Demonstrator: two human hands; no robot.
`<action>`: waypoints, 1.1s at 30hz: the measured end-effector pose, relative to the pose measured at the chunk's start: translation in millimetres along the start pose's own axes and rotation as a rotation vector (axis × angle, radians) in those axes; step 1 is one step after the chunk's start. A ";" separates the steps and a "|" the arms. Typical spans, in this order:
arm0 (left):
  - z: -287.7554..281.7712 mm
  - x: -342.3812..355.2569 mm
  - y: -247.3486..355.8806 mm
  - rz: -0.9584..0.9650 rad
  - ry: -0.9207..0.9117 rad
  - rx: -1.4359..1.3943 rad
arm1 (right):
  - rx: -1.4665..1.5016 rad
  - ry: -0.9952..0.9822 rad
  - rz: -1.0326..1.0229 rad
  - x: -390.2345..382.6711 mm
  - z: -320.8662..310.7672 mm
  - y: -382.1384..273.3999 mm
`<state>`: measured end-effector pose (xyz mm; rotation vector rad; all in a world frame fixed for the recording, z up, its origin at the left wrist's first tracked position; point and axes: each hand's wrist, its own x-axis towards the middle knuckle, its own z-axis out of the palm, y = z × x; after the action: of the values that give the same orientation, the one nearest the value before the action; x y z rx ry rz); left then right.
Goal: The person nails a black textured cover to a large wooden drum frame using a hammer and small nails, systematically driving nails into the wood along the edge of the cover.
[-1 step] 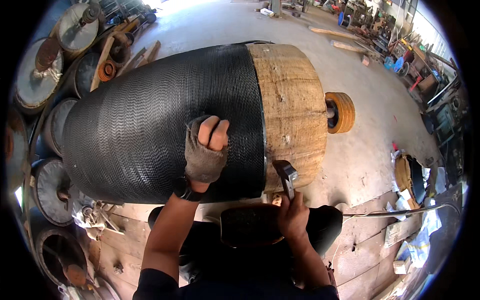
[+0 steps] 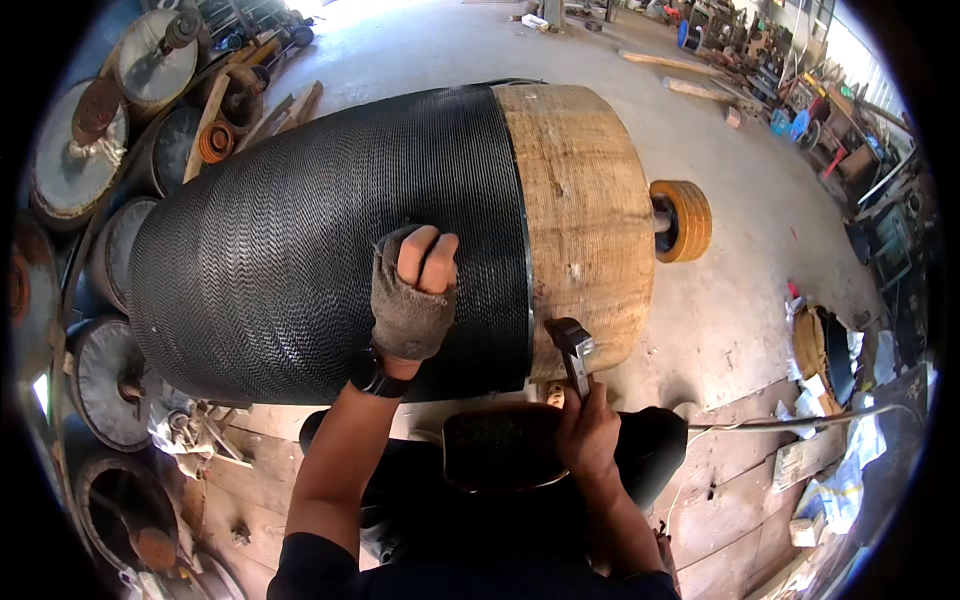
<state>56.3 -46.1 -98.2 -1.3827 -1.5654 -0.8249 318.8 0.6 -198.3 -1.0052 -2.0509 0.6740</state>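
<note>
A large wooden drum [image 2: 590, 200] lies crosswise in front of me, most of its left part covered by black, finely ridged material [image 2: 300, 240]. My left hand [image 2: 415, 290], in a grey-brown fingerless glove with a dark watch at the wrist, rests over the black covering near its right edge. Its fingers are curled closed, and what they may hold is hidden. Gripped in my right hand [image 2: 588, 430] is a hammer [image 2: 574, 350], its metal head raised by the drum's near bare-wood side. Across my lap sits a dark, shallow tray [image 2: 500, 412], its contents too dark to make out.
A grooved yellow-brown pulley [image 2: 684, 221] sticks out on a shaft from the drum's right end. Several round-ended drums [image 2: 108, 385] are stacked along the left. Wooden planks [image 2: 690, 90], tools and scrap lie at the far right. A bar [image 2: 780, 425] runs rightward from my knee.
</note>
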 end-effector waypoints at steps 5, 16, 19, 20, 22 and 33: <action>-1.4 -19.1 49.4 -0.057 -0.006 -0.304 | 0.050 -0.012 -0.020 -6.7 -14.5 2.3; -0.4 -35.3 83.0 -0.204 -0.232 -0.459 | 0.132 -0.069 0.045 -5.5 -13.3 0.6; -6.8 -12.0 85.6 -0.207 -0.313 -0.443 | 0.181 -0.034 0.012 -2.7 -9.9 -0.7; -5.2 -7.8 87.5 -0.229 -0.325 -0.429 | 0.192 -0.036 -0.001 -0.9 -9.6 -3.5; -0.4 -5.9 91.2 -0.253 -0.330 -0.393 | 0.209 -0.030 -0.020 -0.2 -9.4 -8.6; 16.3 -10.4 93.6 -0.272 -0.279 -0.274 | 0.109 -0.015 -0.068 9.2 -17.1 -16.8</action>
<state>145.6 -20.3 -120.4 -1.5522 -1.9426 -1.0782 321.4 1.0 -172.7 -0.8662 -2.0287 0.7514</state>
